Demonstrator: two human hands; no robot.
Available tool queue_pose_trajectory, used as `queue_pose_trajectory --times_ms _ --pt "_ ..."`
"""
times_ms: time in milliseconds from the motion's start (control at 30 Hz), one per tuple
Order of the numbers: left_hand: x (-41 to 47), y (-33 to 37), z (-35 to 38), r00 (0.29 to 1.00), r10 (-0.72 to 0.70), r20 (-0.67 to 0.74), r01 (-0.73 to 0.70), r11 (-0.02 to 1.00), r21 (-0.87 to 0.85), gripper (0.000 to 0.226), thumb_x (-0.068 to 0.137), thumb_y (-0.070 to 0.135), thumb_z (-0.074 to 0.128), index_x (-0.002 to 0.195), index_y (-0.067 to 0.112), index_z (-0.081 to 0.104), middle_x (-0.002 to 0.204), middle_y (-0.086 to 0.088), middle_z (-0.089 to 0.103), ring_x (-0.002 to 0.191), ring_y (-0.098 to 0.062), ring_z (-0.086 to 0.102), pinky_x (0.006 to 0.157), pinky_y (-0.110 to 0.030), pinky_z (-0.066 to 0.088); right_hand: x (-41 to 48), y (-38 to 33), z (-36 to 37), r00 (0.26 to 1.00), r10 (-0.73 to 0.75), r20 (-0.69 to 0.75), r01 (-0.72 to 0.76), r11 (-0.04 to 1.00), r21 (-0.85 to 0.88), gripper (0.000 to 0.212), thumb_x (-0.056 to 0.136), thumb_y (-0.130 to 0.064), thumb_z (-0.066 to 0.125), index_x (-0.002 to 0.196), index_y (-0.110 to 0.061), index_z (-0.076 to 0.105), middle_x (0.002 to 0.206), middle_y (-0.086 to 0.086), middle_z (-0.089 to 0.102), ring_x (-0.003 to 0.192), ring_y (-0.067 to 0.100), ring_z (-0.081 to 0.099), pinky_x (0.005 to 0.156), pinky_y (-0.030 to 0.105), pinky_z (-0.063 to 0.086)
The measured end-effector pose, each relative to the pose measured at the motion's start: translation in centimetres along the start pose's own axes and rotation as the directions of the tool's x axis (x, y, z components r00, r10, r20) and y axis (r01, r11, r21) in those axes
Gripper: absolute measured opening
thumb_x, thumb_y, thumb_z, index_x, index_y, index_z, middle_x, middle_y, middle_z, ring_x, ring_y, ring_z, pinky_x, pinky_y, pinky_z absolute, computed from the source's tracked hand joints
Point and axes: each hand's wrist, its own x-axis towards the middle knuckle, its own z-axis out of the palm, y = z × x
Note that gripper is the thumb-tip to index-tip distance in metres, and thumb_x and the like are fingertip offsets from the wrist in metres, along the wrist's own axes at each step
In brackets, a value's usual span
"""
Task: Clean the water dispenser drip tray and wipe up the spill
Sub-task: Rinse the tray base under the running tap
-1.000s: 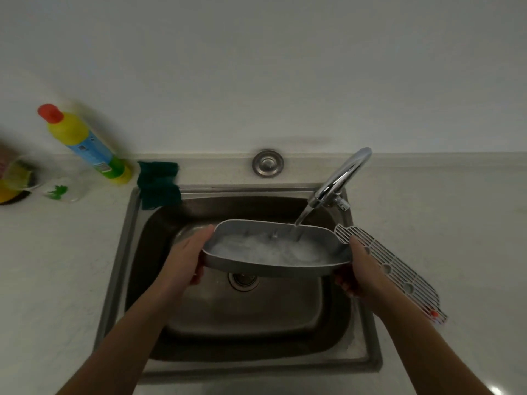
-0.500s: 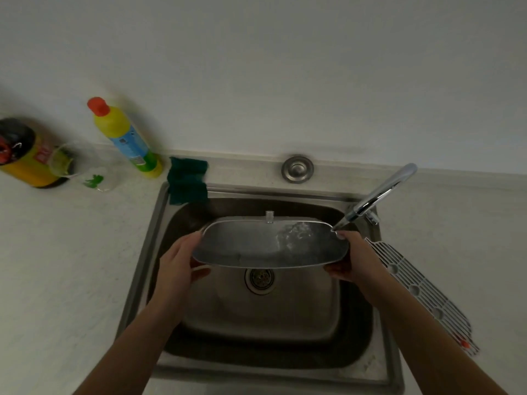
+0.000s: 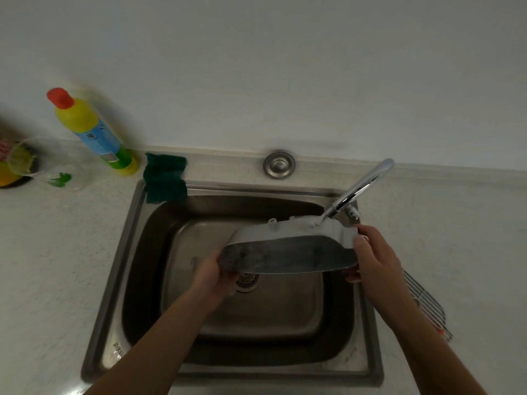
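Over the steel sink (image 3: 134, 252) I hold the grey drip tray (image 3: 288, 252) with both hands. It is tipped up on its long edge, its hollow side facing me. My left hand (image 3: 212, 273) grips its lower left end, partly hidden behind the tray. My right hand (image 3: 370, 258) grips its right end, just under the tap's spout (image 3: 362, 185). Water from the spout lands on the tray's upper right corner. The tray's slotted grille (image 3: 427, 303) lies on the counter to the right of the sink.
A dark green cloth (image 3: 165, 178) hangs over the sink's back left corner. A yellow bottle with a red cap (image 3: 94, 132) stands behind it. A clear cup (image 3: 48, 163) and a dark container (image 3: 8, 166) sit at far left. A round steel cap (image 3: 279, 164) is set behind the sink.
The tray was level and full of foamy water under the tap, then emptied. It is now tipped up on edge and shifted right, with water hitting its upper right corner.
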Motion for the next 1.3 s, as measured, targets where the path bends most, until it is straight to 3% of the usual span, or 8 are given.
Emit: queue_pose_trajectory --times_ms 133,267,500,633,833,1000,1167,1300 --pt "0.2 -0.1 0.1 0.998 -0.020 0.058 0.022 0.999 -0.034 0.027 0.106 0.022 0.053 0.125 0.007 0.065 0.118 -0.020 0.077 0.111 -0.037 0.073 0.093 -0.048 0.061 -1.2 1.0 -0.3 0.998 0.038 -0.045 -0.036 0.999 0.040 0.026 0.106 -0.027 0.045 0.131 -0.033 0.051 0.116 -0.007 0.059 0.097 0.016 0.065 0.073 0.035 0.061" --pt "-0.7 0.4 0.8 0.990 0.074 0.123 -0.075 0.997 0.000 0.030 0.106 0.024 0.051 0.126 0.010 0.068 0.117 -0.015 0.078 0.104 -0.027 0.077 0.073 -0.033 0.065 -1.9 1.9 -0.3 0.984 0.095 -0.153 -0.064 0.978 0.198 0.024 0.105 -0.027 0.048 0.127 -0.037 0.052 0.115 -0.016 0.061 0.098 0.009 0.068 0.073 0.027 0.060" --pt "-4.0 2.9 1.2 0.930 0.328 0.166 -0.345 0.934 0.089 0.046 0.087 0.038 0.070 0.131 0.025 0.068 0.120 -0.004 0.078 0.111 -0.022 0.075 0.079 -0.029 0.063 -0.7 3.7 0.7 0.944 0.321 -0.076 -0.271 0.886 0.376 0.020 0.108 -0.032 0.043 0.102 -0.042 0.059 0.114 0.002 0.063 0.103 0.024 0.068 0.076 0.040 0.063" --pt "-6.6 4.5 0.6 0.842 0.491 0.223 -0.531 0.826 0.187 0.046 0.088 0.034 0.068 0.133 0.027 0.067 0.125 -0.002 0.076 0.112 -0.021 0.074 0.084 -0.031 0.063 0.7 4.6 1.6 0.916 0.402 0.013 -0.381 0.856 0.349 0.021 0.109 -0.028 0.045 0.101 -0.035 0.063 0.110 0.005 0.066 0.098 0.023 0.069 0.058 0.027 0.061" --pt "-8.0 4.6 -1.3 0.750 0.621 0.228 -0.660 0.672 0.337 0.040 0.098 0.027 0.063 0.137 0.035 0.065 0.129 0.007 0.073 0.116 -0.010 0.071 0.087 -0.028 0.062 2.9 3.7 2.9 0.865 0.493 0.092 -0.462 0.711 0.531 0.022 0.099 -0.022 0.052 0.099 -0.019 0.074 0.103 0.017 0.077 0.102 0.037 0.071 0.083 0.052 0.062" --pt "-6.1 2.6 -3.1 0.789 0.609 0.085 -0.519 0.585 0.623 0.027 0.105 0.023 0.057 0.125 0.038 0.067 0.126 0.004 0.064 0.112 -0.014 0.065 0.099 -0.043 0.057 3.7 0.9 3.3 0.948 0.319 -0.015 -0.276 0.843 0.461 0.018 0.101 -0.039 0.053 0.105 -0.028 0.066 0.108 0.006 0.071 0.105 0.029 0.069 0.087 0.052 0.061" --pt "-4.7 1.6 -2.9 0.965 0.258 -0.048 -0.215 0.882 0.420 0.023 0.107 0.018 0.049 0.118 0.027 0.068 0.122 0.000 0.071 0.114 -0.017 0.066 0.087 -0.037 0.056 2.8 -1.4 2.6 0.991 0.079 -0.109 -0.039 0.944 0.326 0.013 0.102 -0.035 0.055 0.111 -0.030 0.063 0.106 -0.009 0.071 0.105 0.021 0.069 0.090 0.047 0.060" --pt "-4.0 1.6 -2.4 0.997 0.056 -0.054 -0.037 0.956 0.292 0.034 0.105 0.036 0.048 0.119 0.016 0.071 0.109 -0.013 0.080 0.108 -0.031 0.071 0.088 -0.046 0.056 0.4 -1.7 2.0 0.991 -0.099 -0.091 0.121 0.949 0.292 0.020 0.098 -0.036 0.054 0.117 -0.039 0.060 0.114 -0.020 0.067 0.107 0.005 0.066 0.089 0.037 0.056"
